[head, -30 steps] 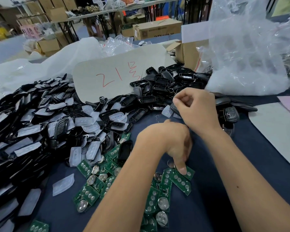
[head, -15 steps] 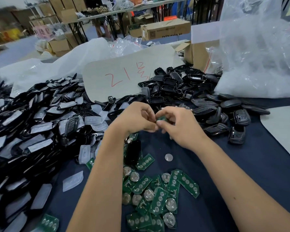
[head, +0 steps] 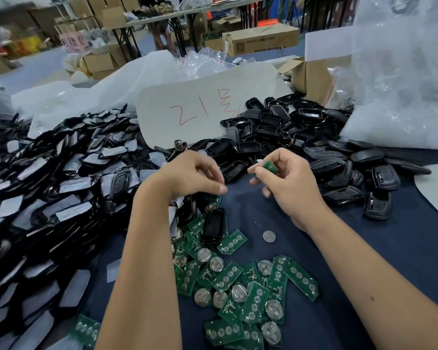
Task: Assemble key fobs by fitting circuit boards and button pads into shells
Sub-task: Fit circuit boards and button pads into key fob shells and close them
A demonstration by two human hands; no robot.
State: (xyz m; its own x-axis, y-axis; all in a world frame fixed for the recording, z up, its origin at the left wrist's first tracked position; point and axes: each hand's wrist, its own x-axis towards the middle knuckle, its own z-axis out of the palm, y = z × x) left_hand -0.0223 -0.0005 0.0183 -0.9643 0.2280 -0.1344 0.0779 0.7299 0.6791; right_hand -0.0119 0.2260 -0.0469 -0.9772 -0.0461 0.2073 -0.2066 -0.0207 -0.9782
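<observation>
My right hand (head: pixel 287 183) pinches a green circuit board (head: pixel 270 165) with a pale button pad against it, held above the dark blue table. My left hand (head: pixel 191 174) hovers a little to the left, fingers loosely curled and holding nothing that I can see. Below the hands lies a heap of green circuit boards (head: pixel 240 286) with round coin cells. An empty black shell (head: pixel 214 224) lies at the heap's top edge. A large pile of black shells with translucent button pads (head: pixel 61 188) fills the left. More open black shells (head: pixel 268 127) are heaped behind the hands.
Closed black fobs (head: pixel 359 178) lie at the right. A loose coin cell (head: pixel 269 236) sits on the blue cloth. A grey card with red writing (head: pixel 200 107) leans at the back, with a big clear plastic bag (head: pixel 402 79) and a cardboard box (head: pixel 314 74) to the right.
My left hand lifted a board from the heap and met the right hand. Now the hands have parted, the board stays in the right hand, and the left has moved leftward.
</observation>
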